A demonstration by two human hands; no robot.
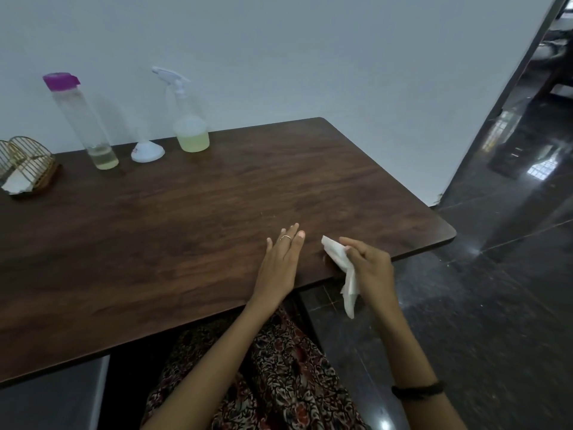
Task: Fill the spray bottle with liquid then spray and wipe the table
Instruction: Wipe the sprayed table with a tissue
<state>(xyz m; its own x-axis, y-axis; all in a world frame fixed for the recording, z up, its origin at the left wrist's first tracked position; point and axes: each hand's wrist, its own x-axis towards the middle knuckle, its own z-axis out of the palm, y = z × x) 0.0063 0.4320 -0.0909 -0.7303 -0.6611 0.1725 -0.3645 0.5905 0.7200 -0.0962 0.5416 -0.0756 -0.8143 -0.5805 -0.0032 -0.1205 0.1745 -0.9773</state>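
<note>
A clear spray bottle (189,125) with a white trigger head stands at the back of the dark wooden table (192,212), holding pale yellow liquid at its base. Left of it a white funnel (147,153) rests mouth-down. Further left stands a tall clear bottle (82,122) with a purple cap and a little liquid at the bottom. My right hand (370,268) grips a white tissue (342,268) at the table's near edge, part of it hanging below. My left hand (280,265) lies flat on the tabletop just left of the tissue, fingers spread.
A gold wire napkin holder (26,164) with white napkins sits at the far left of the table. A white wall runs behind the table. Glossy dark floor (496,290) lies to the right, past the rounded table corner.
</note>
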